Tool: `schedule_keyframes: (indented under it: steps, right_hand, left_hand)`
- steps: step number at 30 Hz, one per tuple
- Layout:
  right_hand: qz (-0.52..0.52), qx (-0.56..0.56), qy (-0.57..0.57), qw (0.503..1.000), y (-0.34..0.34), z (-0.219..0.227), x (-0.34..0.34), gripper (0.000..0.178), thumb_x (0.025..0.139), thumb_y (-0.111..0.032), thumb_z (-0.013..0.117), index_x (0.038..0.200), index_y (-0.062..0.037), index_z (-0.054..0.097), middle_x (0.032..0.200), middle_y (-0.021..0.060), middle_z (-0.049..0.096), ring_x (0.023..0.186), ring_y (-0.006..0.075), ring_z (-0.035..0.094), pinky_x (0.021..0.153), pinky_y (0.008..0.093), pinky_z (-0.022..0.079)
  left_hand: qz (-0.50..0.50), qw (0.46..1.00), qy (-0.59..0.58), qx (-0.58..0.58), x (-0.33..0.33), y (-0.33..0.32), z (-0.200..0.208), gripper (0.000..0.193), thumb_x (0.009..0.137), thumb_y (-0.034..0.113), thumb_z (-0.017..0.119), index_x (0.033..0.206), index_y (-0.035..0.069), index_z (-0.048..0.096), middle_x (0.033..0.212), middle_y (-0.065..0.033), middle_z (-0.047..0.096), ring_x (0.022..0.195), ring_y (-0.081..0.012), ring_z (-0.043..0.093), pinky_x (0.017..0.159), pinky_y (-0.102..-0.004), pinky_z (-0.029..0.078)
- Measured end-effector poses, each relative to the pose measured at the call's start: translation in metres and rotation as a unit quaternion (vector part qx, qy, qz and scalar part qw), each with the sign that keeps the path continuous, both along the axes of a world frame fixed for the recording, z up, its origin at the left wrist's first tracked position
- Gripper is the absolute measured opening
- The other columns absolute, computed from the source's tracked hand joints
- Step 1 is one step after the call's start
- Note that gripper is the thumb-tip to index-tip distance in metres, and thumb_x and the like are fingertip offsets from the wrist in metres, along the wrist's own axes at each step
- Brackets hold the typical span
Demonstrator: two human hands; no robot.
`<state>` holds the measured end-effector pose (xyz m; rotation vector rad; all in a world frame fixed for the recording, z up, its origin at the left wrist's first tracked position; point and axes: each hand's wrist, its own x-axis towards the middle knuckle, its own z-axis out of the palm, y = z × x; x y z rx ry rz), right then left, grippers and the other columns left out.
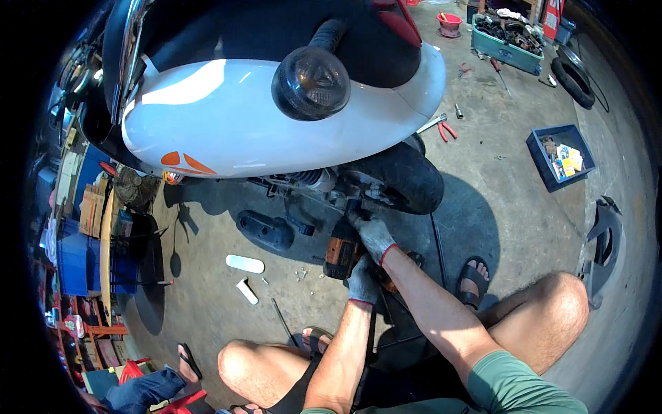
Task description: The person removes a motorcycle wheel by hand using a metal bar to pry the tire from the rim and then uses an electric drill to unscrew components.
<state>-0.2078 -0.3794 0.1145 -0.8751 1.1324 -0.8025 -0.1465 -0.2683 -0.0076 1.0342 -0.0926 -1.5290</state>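
Jutting up toward the camera at the top centre of the frame, the round turn signal (312, 84) stands over the scooter's white side panel (227, 138). At the centre of the frame, just below and left of the rear tyre (414, 183), the orange and black power tool (340, 257) points its front end up toward the scooter's underside. To do this well, it would seem best to keep the tool in line with whatever it meets, steady its front end and squeeze the trigger gently, so that nothing slips or gets chewed. The small loose screws (301, 274) on the floor (200, 290), left of the tool, look easy to kick away and probably deserve a dish. The gloved left hand (363, 281) is closed around the tool, seemingly at its grip; whether a finger presses the trigger cannot be told. The gloved right hand (374, 237) is partly closed, its fingers curled about the tool's front end, though their tips and what they may pinch there are hidden
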Motion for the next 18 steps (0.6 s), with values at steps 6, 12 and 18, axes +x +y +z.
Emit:
schedule_keyframes:
  steps: [6,12,18]
  right_hand:
    - [0.012,0.029,-0.006,0.999,0.002,0.003,-0.006,0.067,0.086,-0.051,0.061,0.115,0.0091,0.058,0.112,0.0236,0.064,0.106,0.0294,0.059,0.088,0.0374,0.044]
    - [0.032,0.026,0.013,0.999,0.000,-0.001,-0.004,0.074,0.082,-0.056,0.065,0.122,0.0056,0.056,0.118,0.0174,0.060,0.108,0.0230,0.055,0.093,0.0334,0.042]
    - [0.019,0.048,-0.015,0.999,0.001,0.003,-0.003,0.075,0.082,-0.057,0.064,0.122,0.0059,0.055,0.118,0.0171,0.061,0.107,0.0233,0.055,0.092,0.0335,0.042]
  left_hand:
    - [0.018,0.999,0.011,0.049,-0.013,-0.001,0.041,0.036,0.092,0.026,0.049,0.123,0.007,0.054,0.116,-0.0105,0.058,0.107,-0.0268,0.055,0.093,-0.0405,0.045]
    - [0.024,0.998,0.025,0.042,-0.006,-0.003,0.049,0.029,0.087,0.012,0.060,0.116,0.010,0.059,0.105,-0.0044,0.063,0.095,-0.0199,0.062,0.084,-0.0354,0.052]
    - [0.046,0.995,0.080,0.027,-0.003,-0.001,0.024,0.030,0.087,0.013,0.060,0.116,0.009,0.059,0.106,-0.0045,0.062,0.095,-0.0211,0.062,0.084,-0.0356,0.053]
